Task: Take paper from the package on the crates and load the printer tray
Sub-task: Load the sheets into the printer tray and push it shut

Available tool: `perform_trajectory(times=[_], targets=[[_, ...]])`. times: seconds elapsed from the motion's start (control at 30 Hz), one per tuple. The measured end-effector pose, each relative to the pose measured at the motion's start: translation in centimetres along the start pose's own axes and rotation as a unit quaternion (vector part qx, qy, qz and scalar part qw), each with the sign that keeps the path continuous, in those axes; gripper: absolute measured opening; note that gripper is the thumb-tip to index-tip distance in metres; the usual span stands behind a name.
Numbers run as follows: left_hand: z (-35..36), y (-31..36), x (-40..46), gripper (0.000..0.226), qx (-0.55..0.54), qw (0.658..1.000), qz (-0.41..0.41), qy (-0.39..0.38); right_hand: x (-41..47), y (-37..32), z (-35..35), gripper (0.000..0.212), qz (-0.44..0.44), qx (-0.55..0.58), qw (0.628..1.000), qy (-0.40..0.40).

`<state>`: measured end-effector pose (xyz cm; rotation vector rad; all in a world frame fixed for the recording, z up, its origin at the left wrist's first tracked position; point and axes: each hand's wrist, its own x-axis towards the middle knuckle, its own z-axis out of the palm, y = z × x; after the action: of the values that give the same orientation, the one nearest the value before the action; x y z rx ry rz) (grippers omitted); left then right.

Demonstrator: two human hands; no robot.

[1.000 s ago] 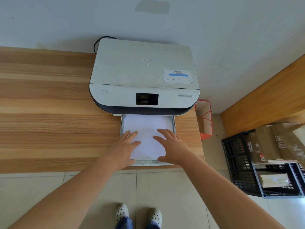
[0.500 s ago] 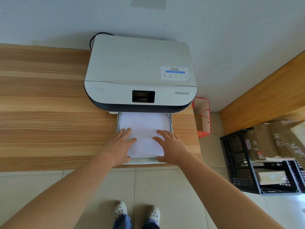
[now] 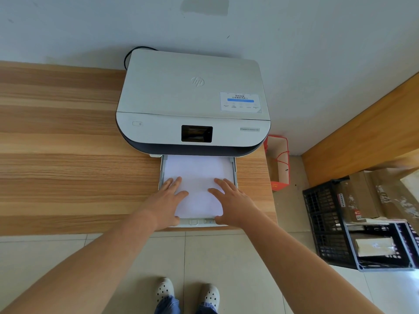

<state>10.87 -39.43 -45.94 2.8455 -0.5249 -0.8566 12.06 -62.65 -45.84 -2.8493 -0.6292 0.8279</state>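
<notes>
Two sets of fingers (image 3: 174, 183) lie spread and flat on a stack of white paper (image 3: 197, 177), gripping nothing and pressing lightly down. The left hand (image 3: 166, 200) covers the stack's near left corner and the right hand (image 3: 231, 200) its near right corner, with both thumbs angled inward toward each other. Beneath them, the paper sits inside the pulled-out printer tray (image 3: 234, 168), its side edges close to the tray walls and its far edge running in under the dark lip of the white printer (image 3: 192, 98).

The printer stands on a wood-grain worktop (image 3: 68, 155) against a pale wall, its small screen dark. To the right, on the tiled floor, black crates (image 3: 322, 218) hold cardboard boxes, and a wrapped package (image 3: 374, 247) rests in the nearest one, well apart from the printer. A red paper bag (image 3: 277, 164) stands on the floor between the worktop's end and the crates. The person's white clogs show at the bottom of the view.

By the look of it, fetching is finished and the loading step is in hand: the sheets are being seated and squared in the tray. The next move probably calls for lifting both palms off the stack, checking that the sheets lie level and true between the side guides, then pushing the tray straight in by its front edge until it closes under the printer.
</notes>
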Motion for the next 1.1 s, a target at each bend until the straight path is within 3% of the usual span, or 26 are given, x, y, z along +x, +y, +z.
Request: perform_trajectory(times=[0.2, 0.37, 0.53, 0.63, 0.7, 0.77, 0.97, 1.1], targets=[[-0.2, 0.1, -0.2, 0.08, -0.005, 1.0, -0.001, -0.013, -0.2, 0.0, -0.1, 0.088, 0.003, 0.003, 1.0, -0.008], [-0.5, -0.4, -0.7, 0.083, -0.032, 0.999, 0.022, 0.009, -0.5, 0.8, -1.5, 0.081, 0.028, 0.097, 0.994, 0.039], [-1.4, -2.2, -1.1, 0.06, -0.139, 0.978, -0.013, 0.158, 0.0, 3.5, -2.7, 0.047, 0.176, 0.207, 0.95, 0.154], [-1.8, -3.8, -0.7, 0.043, -0.226, 0.936, -0.123, 0.241, 0.4, 4.3, -2.7, 0.033, 0.245, 0.133, 0.945, 0.174], [-1.9, -4.8, -0.5, 0.036, -0.27, 0.917, -0.19, 0.226, 0.8, 4.5, -2.7, 0.036, 0.254, 0.103, 0.951, 0.141], [-1.6, -5.5, -0.2, 0.03, -0.267, 0.921, -0.215, 0.184, 1.2, 4.4, -2.7, 0.036, 0.244, 0.099, 0.959, 0.109], [-1.5, -5.0, 1.1, 0.028, -0.201, 0.957, -0.191, 0.085, 3.1, 3.9, -2.8, 0.038, 0.237, 0.072, 0.967, 0.064], [-2.0, -4.3, 2.1, 0.029, -0.104, 0.972, -0.189, 0.094, 3.8, 3.9, -2.7, 0.037, 0.224, 0.069, 0.969, 0.072]])
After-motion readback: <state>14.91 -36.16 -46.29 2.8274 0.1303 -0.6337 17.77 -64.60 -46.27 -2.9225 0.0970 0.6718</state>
